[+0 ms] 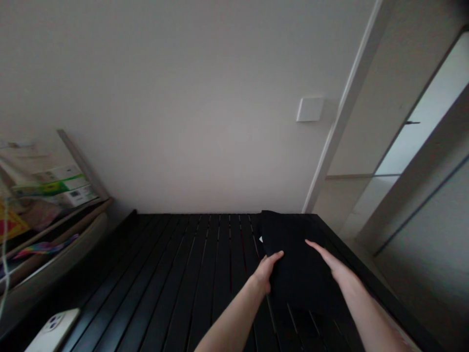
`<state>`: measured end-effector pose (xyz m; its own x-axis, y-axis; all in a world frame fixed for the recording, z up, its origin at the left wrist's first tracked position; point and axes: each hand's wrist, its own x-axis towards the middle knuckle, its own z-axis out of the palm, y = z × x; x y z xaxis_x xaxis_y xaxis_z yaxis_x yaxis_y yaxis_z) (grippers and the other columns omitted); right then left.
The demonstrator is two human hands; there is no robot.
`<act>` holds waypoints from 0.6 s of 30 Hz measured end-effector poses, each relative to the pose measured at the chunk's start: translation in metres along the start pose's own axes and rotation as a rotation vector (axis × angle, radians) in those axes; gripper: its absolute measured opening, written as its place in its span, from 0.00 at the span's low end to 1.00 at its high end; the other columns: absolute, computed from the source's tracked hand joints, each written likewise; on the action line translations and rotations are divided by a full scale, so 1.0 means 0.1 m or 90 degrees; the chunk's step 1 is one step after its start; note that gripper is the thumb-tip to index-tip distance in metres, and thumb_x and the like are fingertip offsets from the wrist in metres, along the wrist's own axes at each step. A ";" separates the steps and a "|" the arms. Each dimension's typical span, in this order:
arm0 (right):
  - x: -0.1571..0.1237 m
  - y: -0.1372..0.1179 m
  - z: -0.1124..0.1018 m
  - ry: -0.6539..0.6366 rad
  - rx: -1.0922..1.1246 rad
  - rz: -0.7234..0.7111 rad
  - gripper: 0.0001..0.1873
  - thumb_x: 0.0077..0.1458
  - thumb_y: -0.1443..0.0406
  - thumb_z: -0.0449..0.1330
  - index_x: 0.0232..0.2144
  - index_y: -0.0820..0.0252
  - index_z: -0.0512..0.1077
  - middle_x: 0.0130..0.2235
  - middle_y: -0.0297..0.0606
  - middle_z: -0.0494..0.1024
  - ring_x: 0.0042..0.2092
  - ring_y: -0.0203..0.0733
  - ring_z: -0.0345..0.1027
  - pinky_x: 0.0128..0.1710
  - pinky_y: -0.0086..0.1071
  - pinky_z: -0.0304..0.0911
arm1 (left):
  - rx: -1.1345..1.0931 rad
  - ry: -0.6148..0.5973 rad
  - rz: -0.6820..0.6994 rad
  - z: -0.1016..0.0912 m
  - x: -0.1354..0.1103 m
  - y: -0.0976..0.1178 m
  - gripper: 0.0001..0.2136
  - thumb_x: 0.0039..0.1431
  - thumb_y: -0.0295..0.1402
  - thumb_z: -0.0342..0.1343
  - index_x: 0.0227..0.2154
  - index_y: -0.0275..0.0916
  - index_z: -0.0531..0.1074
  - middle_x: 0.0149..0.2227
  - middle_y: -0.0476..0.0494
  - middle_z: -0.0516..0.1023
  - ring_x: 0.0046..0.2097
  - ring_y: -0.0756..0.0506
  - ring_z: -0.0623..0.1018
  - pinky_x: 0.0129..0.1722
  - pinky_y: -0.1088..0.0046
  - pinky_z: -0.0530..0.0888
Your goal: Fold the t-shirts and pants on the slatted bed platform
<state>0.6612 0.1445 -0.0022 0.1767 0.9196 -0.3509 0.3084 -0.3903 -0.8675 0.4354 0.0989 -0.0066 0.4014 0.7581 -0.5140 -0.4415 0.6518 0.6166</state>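
A folded black cloth item (298, 278) lies on the right part of a black slatted surface (176, 283). A small white tag (261, 239) shows at its left edge; its exact kind cannot be made out against the dark slats. My left hand (266, 274) rests at the cloth's left edge, with fingers stretched over it and the thumb side low. On the cloth's right side, my right hand (330, 259) is seen edge-on, fingers straight and pointing inward. Part of each hand's fingers is hidden.
A light-coloured phone (54, 332) lies at the near left corner. At the left stands a holder (73, 249) with packets and colourful fabric, and a white cable (5, 254) hangs by it. Behind is a plain wall with a white switch plate (309, 109); a doorway opens at right.
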 end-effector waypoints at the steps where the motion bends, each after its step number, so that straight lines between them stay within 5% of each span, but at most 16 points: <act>1: -0.05 -0.01 0.08 -0.062 0.066 0.028 0.27 0.54 0.46 0.51 0.41 0.60 0.75 0.42 0.50 0.80 0.47 0.49 0.74 0.47 0.41 0.67 | -0.005 -0.001 0.022 -0.03 -0.13 0.03 0.38 0.43 0.45 0.68 0.57 0.39 0.63 0.49 0.34 0.76 0.46 0.36 0.79 0.48 0.58 0.74; 5: -0.34 -0.16 0.47 -0.208 0.260 0.092 0.25 0.54 0.47 0.53 0.42 0.59 0.75 0.44 0.46 0.80 0.50 0.45 0.72 0.51 0.36 0.65 | -0.022 0.080 0.061 -0.20 -0.70 0.11 0.49 0.38 0.40 0.71 0.62 0.38 0.51 0.50 0.32 0.75 0.48 0.36 0.78 0.47 0.59 0.75; 10: -0.81 -0.52 1.08 -0.305 0.295 0.088 0.27 0.54 0.46 0.54 0.44 0.59 0.75 0.43 0.44 0.80 0.50 0.45 0.71 0.49 0.36 0.66 | -0.052 0.111 0.132 -0.59 -1.39 0.29 0.36 0.43 0.33 0.65 0.58 0.39 0.61 0.45 0.36 0.79 0.45 0.36 0.79 0.45 0.58 0.76; 15: -1.07 -0.72 1.55 -0.347 0.299 0.050 0.21 0.56 0.51 0.57 0.41 0.61 0.75 0.39 0.42 0.81 0.38 0.40 0.75 0.39 0.32 0.68 | 0.056 0.255 0.216 -1.12 -2.12 0.92 0.23 0.47 0.34 0.61 0.48 0.36 0.72 0.37 0.37 0.82 0.38 0.35 0.81 0.38 0.56 0.78; 18: -1.08 -0.70 1.62 -0.359 0.306 0.010 0.18 0.56 0.55 0.59 0.42 0.62 0.74 0.41 0.42 0.80 0.30 0.34 0.72 0.31 0.28 0.67 | 0.124 0.393 0.364 -1.39 -2.54 1.40 0.23 0.46 0.30 0.60 0.49 0.37 0.71 0.37 0.40 0.82 0.36 0.38 0.81 0.37 0.59 0.78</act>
<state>0.4691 0.0795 0.0391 -0.3687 0.8480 -0.3807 -0.1563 -0.4602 -0.8739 0.1599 0.0002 0.1273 -0.3734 0.8808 -0.2912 -0.2743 0.1951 0.9417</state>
